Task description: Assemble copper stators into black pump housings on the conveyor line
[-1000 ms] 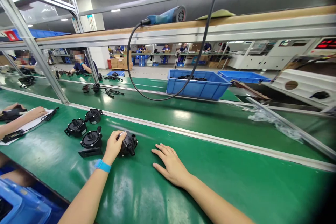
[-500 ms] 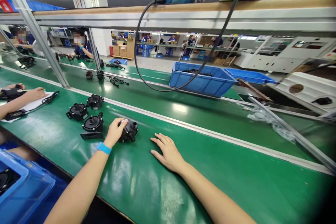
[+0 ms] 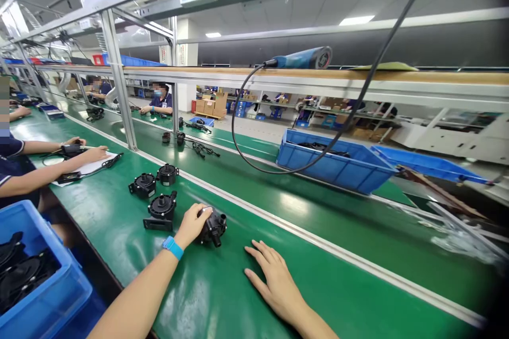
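Your left hand (image 3: pixel 193 225) is closed on a black pump (image 3: pixel 215 226), thumb across its top; your fingers' hold on the far side is hidden. The pump sits on the green bench mat (image 3: pixel 222 286), its ports pointing away from your palm. Your right hand (image 3: pixel 276 278) holds nothing, fingers spread wide, palm down, apart from the pump; contact with the mat cannot be determined. Three other black pumps (image 3: pixel 162 205) stand grouped left of your left hand. A blue crate (image 3: pixel 73 286) at lower left contains black parts (image 3: pixel 26 273).
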Motion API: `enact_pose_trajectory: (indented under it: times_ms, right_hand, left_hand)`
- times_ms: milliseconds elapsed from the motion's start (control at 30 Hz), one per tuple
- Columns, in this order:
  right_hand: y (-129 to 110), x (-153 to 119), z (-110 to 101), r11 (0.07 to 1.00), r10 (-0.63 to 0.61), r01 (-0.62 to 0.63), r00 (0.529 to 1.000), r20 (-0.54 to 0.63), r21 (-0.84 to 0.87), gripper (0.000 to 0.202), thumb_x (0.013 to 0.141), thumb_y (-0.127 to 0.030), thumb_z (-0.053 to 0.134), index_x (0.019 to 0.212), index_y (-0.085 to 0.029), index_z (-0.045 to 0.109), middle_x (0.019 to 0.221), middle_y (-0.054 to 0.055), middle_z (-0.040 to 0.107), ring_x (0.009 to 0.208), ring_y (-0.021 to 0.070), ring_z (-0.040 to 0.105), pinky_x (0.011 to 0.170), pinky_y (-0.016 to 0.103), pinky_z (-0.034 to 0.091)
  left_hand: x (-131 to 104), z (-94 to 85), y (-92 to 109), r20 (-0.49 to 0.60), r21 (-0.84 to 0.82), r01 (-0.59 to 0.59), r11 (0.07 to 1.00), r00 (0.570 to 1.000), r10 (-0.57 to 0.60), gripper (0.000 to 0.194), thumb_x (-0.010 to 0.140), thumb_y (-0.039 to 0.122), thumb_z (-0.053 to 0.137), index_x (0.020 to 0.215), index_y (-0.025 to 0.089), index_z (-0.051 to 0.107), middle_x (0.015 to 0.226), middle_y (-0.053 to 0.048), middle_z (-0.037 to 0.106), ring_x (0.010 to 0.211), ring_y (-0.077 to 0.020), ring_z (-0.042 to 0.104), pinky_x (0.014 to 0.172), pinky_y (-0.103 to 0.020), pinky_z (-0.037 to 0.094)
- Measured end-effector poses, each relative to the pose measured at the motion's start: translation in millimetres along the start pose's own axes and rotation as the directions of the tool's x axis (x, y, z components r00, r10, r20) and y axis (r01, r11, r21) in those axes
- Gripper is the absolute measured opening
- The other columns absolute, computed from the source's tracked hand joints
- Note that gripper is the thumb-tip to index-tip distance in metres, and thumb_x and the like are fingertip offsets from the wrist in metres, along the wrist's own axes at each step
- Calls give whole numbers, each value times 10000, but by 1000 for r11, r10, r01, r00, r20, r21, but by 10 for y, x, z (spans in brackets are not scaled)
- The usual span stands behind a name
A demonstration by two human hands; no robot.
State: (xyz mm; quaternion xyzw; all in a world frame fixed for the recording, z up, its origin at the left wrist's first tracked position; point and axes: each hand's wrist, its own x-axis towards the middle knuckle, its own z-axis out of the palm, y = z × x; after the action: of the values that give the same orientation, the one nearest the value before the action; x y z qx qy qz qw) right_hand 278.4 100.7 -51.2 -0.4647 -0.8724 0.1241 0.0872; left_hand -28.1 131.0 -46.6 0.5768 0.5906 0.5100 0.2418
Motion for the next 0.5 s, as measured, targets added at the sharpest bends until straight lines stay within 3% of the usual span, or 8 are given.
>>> enact_pose_trajectory:
  times_ms: [500]
  right_hand:
    - [-76,-31,-66,999,32,-32,999,21,10,608,1026,-629,417,1518,-288,525,1634,73,402,1548,299,312,1287,539,242]
  left_hand:
    - [-7,17,57,-18,-45,8,999,1000,-9,439,862,614,540,904,220,727,945,-65,720,951,-258,670,919,-381,503]
